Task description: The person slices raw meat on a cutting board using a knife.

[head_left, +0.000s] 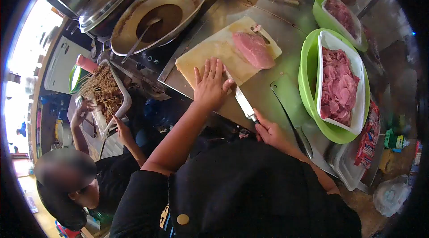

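My left hand (212,85) lies flat on the near left part of the pale cutting board (196,61), fingers stretched. Whether anything is under its palm, I cannot tell. My right hand (271,129) is wrapped round the dark handle of a knife (243,102). The blade points up and left, its tip close beside my left thumb at the board's near edge. Further back on the board rests a thick pink piece of raw meat (253,50), apart from both hands. A second dark-handled tool (304,142) lies on the metal table to the right of my right hand.
At right, a white tray (320,104) of sliced meat (338,86) sits in a green basin (304,87), with another green basin (318,1) behind. Upper left stands a wok (196,3) of brown sauce. Lower left, another person (111,164) handles skewers (105,84) at a tray.
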`<action>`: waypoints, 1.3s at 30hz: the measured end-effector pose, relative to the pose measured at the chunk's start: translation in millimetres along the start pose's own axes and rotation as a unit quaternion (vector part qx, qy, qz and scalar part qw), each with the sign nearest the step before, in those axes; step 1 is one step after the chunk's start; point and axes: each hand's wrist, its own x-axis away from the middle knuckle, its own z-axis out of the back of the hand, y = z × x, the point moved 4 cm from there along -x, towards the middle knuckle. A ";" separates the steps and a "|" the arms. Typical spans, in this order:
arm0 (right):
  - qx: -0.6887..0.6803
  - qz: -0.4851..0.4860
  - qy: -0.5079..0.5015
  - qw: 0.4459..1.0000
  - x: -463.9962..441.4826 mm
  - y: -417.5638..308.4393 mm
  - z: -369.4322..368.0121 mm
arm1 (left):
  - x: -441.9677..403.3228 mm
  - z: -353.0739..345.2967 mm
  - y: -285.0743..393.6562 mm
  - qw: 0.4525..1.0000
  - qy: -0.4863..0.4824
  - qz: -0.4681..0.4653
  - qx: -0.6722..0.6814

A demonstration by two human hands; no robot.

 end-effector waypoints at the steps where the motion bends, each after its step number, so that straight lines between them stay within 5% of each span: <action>1: 0.007 -0.005 0.003 1.000 2.3 -5.8 2.6 | -0.7 0.2 -2.4 1.000 0.006 -0.004 0.001; 2: 0.015 -0.010 0.005 1.000 3.2 -8.9 5.0 | -2.0 2.1 -5.1 1.000 0.013 -0.008 0.001; 4: 0.138 0.132 0.070 0.979 0.1 -14.3 10.7 | -5.7 18.3 -20.7 0.975 0.053 0.062 0.206; 5: 0.176 0.128 0.073 0.973 0.8 -13.3 12.0 | -5.6 25.5 -28.0 0.945 0.070 0.097 0.305; 6: 0.213 0.125 0.075 0.966 1.2 -17.1 12.7 | -3.1 39.9 -29.9 0.936 0.170 0.085 0.296; 8: 0.241 -0.029 0.018 0.970 8.7 -38.1 14.2 | -9.1 35.6 -41.3 0.910 0.065 0.177 0.369; 10: 0.267 0.069 0.049 0.960 8.7 -26.7 14.3 | -17.0 24.5 -47.4 0.877 0.030 0.221 0.427; 16: 0.287 0.137 0.076 0.945 9.1 -21.6 17.5 | -32.1 19.5 -37.8 0.937 -0.095 0.177 0.285; 22: 0.166 0.192 0.084 0.963 6.9 -17.8 17.8 | -35.3 9.7 -40.6 0.863 -0.088 0.205 0.454; 24: 0.102 0.134 0.067 0.983 4.5 -10.9 20.7 | -32.0 14.9 -39.1 0.849 -0.097 0.244 0.458; 26: -0.031 -0.031 0.015 0.999 5.5 -1.9 21.9 | -29.3 17.7 -39.1 0.844 -0.093 0.262 0.459; 32: -0.125 -0.079 -0.007 0.989 5.2 -8.7 21.0 | -29.6 3.0 -57.8 0.870 -0.058 0.225 0.434; 39: -0.047 0.003 0.004 0.999 3.7 -6.8 15.4 | -39.1 18.6 -39.7 0.930 -0.021 0.236 0.280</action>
